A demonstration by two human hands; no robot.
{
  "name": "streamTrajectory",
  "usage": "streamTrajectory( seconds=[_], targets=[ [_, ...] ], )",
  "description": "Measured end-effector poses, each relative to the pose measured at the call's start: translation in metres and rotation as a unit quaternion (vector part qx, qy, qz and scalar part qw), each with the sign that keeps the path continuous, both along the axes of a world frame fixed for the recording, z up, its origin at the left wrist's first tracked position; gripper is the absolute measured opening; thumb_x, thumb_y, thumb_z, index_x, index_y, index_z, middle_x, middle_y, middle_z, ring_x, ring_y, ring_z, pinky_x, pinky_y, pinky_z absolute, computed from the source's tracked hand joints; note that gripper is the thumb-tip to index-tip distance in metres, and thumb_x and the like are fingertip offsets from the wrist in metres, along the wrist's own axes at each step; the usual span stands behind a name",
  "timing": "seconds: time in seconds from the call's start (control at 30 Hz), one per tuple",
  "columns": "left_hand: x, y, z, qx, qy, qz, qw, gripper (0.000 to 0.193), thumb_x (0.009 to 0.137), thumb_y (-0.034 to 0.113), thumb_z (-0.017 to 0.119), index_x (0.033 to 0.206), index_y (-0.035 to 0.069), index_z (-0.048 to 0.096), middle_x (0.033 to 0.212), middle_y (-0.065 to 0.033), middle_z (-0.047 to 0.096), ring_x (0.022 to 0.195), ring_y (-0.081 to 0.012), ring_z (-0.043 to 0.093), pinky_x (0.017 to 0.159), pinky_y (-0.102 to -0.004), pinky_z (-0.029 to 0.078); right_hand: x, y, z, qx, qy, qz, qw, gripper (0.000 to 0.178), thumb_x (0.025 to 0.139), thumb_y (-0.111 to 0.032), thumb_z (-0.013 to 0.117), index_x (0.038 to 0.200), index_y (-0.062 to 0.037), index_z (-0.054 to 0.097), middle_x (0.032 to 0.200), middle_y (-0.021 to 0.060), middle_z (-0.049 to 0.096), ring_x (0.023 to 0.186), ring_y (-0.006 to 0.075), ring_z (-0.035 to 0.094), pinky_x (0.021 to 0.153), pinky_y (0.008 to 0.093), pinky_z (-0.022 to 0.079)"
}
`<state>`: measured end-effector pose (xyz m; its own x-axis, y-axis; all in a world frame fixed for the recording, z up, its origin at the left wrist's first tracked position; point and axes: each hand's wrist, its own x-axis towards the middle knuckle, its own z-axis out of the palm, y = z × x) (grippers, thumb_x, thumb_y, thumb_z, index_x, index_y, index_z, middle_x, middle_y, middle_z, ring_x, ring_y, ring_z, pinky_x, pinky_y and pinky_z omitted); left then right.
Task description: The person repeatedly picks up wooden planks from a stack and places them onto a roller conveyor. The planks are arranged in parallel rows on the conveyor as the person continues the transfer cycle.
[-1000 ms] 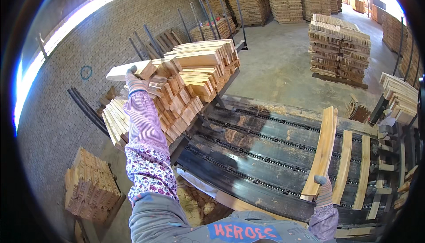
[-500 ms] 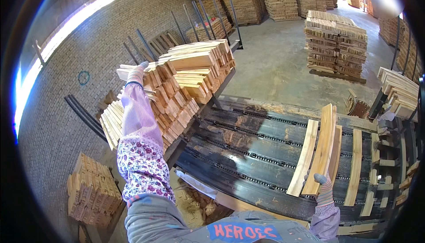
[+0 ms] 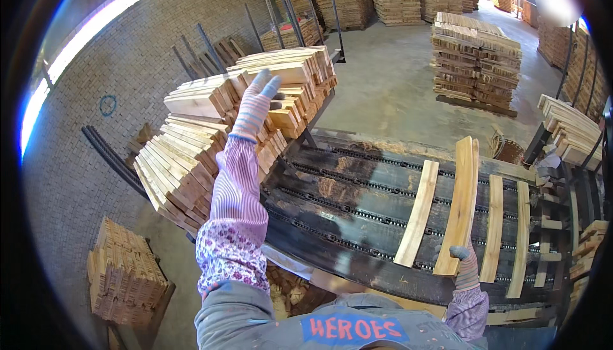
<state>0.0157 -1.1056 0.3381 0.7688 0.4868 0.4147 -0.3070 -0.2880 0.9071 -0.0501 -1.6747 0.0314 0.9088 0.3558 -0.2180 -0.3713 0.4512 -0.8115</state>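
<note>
Timber (image 3: 452, 222), long and pale, one piece or two pressed together: gripped near its near end by the right hand (image 3: 466, 262), over the dark chain conveyor (image 3: 367, 203) at right, between loose planks (image 3: 416, 215). Left hand (image 3: 254, 109): fingers extended, over stacked boards (image 3: 191, 152) at left, contact unclear.

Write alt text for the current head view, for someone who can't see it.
The gloved right hand grips long wooden boards at a dark chain conveyor, while the gloved left hand is outstretched, apparently empty, over piled timber. Loose boards lie on the conveyor; a wood stack stands on the floor beyond.
</note>
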Motion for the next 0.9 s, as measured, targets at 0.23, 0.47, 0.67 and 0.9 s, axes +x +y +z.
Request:
streamTrajectory(
  seconds=[0.23,0.47,0.67,0.9],
  targets=[
    [0.014,0.064,0.002,-0.206,-0.114,0.081,0.969,0.028,0.110,0.031,0.061,0.112,0.004,0.067,0.094,-0.0107,0.074,0.084,-0.0186,0.071,0.075,-0.0277,0.059,-0.055,0.022,0.057,-0.009,0.032,-0.093,0.995,0.082,0.075,-0.020,0.078,0.146,0.0068,0.049,0.120,0.0174,0.068,0.103,0.0307,0.073,0.089,0.0432,0.066],
    [-0.005,-0.084,-0.199,0.121,0.068,-0.280,0.950,0.048,0.103,0.021,0.069,0.146,0.002,0.057,0.138,-0.0164,0.064,0.125,-0.0252,0.063,0.104,-0.0355,0.054,-0.045,0.033,0.079,-0.073,-0.088,-0.103,0.988,0.101,0.077,-0.030,0.082,0.164,-0.0057,0.036,0.140,0.0083,0.062,0.125,0.0226,0.064,0.104,0.0367,0.056],
    [-0.100,-0.209,-0.365,0.438,0.410,-0.246,0.761,0.099,0.079,0.067,0.081,0.157,0.014,0.049,0.162,-0.0265,0.038,0.150,-0.0526,0.037,0.119,-0.0571,0.041,0.047,0.116,0.130,-0.293,-0.309,-0.043,0.904,0.076,0.090,-0.016,0.079,0.158,-0.0048,0.046,0.139,0.0106,0.065,0.127,0.0201,0.061,0.111,0.0375,0.049],
    [-0.131,-0.177,-0.420,0.468,0.305,-0.227,0.798,0.073,0.087,0.051,0.078,0.153,0.031,0.055,0.162,-0.0246,0.034,0.141,-0.0448,0.040,0.110,-0.0605,0.038,0.184,0.334,0.220,-0.426,-0.542,-0.111,0.716,0.062,0.097,-0.025,0.075,0.152,-0.0073,0.053,0.133,0.0201,0.070,0.121,0.0342,0.069,0.108,0.0444,0.053]
  ],
)
